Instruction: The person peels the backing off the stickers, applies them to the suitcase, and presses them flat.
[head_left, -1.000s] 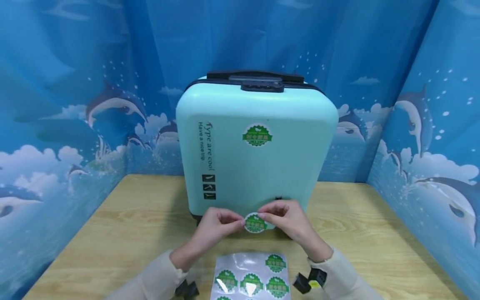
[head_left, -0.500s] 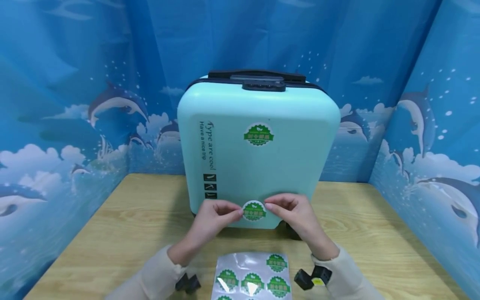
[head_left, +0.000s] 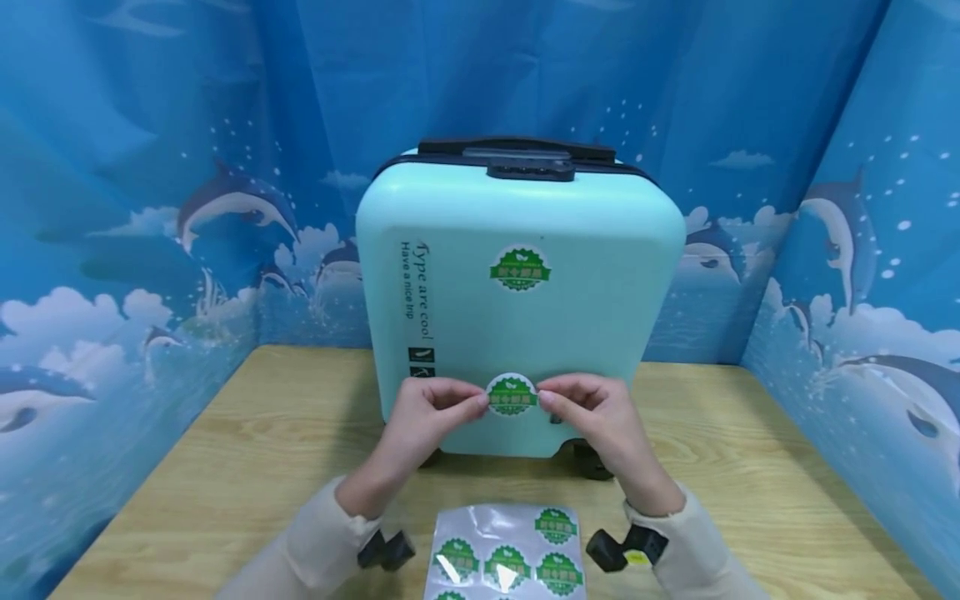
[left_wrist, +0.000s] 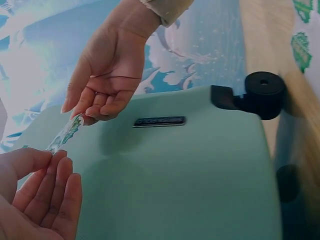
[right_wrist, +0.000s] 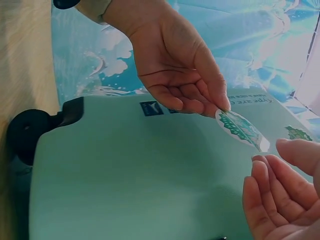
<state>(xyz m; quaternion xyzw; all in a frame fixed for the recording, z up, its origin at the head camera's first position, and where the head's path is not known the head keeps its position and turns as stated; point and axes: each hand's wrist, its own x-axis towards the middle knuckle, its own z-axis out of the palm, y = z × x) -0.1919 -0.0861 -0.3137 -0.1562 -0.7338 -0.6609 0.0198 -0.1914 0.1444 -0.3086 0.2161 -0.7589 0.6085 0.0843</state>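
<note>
A round white sticker (head_left: 512, 396) with a green badge print is held by its two side edges in front of the lower part of a mint-green suitcase (head_left: 592, 308). My left hand (head_left: 427, 421) pinches its left edge between thumb and index finger. The right hand (head_left: 600, 421) holds the opposite edge at its fingertips. In both wrist views the sticker (left_wrist: 66, 134) appears nearly edge-on, apart from the shell. Higher on the suitcase, a matching sticker (head_left: 520, 268) is stuck flat.
A glossy sheet of stickers (head_left: 480, 529) lies on the wooden table (head_left: 247, 467) between the forearms. The suitcase stands upright, its black wheel (right_wrist: 25, 132) showing in the right wrist view. A blue curtain (head_left: 315, 100) with dolphins encloses the back and sides.
Both hands have carried the sticker upward, from the suitcase's bottom edge to higher on its lower front. The right fingers have shifted out to the sticker's right edge.
</note>
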